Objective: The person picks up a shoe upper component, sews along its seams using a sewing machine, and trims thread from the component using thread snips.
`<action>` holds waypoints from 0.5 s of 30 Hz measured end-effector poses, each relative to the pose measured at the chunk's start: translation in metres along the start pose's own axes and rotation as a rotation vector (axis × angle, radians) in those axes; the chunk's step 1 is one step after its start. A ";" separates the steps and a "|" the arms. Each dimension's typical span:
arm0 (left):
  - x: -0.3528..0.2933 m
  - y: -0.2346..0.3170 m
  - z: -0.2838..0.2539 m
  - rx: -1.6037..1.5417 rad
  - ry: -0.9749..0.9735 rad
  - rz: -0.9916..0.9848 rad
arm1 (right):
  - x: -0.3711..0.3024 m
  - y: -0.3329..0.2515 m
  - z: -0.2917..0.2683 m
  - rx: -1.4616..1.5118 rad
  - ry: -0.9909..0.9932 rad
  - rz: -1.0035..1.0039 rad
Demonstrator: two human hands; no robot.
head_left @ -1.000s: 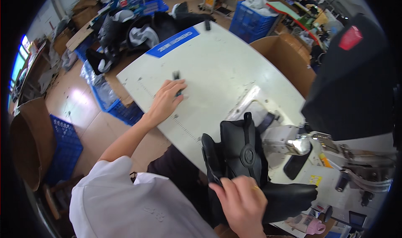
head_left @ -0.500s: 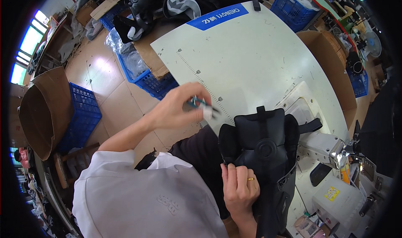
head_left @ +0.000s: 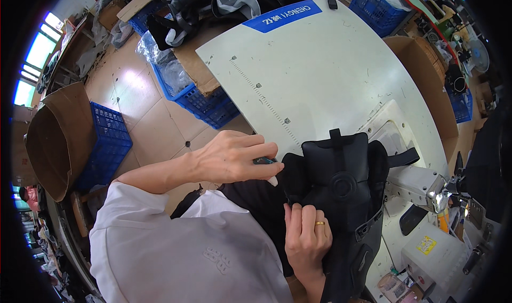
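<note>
My left hand (head_left: 234,156) is closed round small teal-handled thread snips (head_left: 262,160), mostly hidden in the fingers. A white tip pokes out below the fingers, close to the left edge of a black padded piece (head_left: 349,164). That piece has smooth panels, a raised round disc, straps and a slot-shaped fitting on its right side. It lies over the front edge of the pale worktable (head_left: 325,73) and hangs down towards my lap. My right hand (head_left: 308,238), a ring on one finger, pinches the lower left edge of the padded piece.
A grey-white sewing machine (head_left: 413,185) with a metal head stands right of the padded piece. Blue crates (head_left: 200,103) and a cardboard box (head_left: 58,137) sit on the tiled floor at the left. Black goods (head_left: 186,15) are heaped beyond the table.
My left hand has moved down and slightly right with the snips, nearer the padded piece's left edge, and its fingers now cover the blades. My right hand keeps its pinch.
</note>
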State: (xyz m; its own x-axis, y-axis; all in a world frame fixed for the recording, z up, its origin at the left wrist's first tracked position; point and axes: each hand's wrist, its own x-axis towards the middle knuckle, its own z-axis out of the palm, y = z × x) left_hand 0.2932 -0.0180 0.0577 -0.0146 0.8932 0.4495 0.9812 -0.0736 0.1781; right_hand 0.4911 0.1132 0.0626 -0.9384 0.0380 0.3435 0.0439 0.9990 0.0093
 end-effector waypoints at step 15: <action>-0.009 0.018 -0.003 -0.143 -0.009 -0.224 | 0.001 -0.001 -0.004 0.036 -0.062 0.074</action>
State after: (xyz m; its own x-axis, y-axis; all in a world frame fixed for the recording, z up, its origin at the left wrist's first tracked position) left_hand 0.3101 -0.0283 0.0593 -0.2258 0.8982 0.3771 0.9167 0.0649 0.3943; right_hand 0.4915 0.1123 0.0666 -0.9526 0.1116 0.2830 0.1021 0.9936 -0.0482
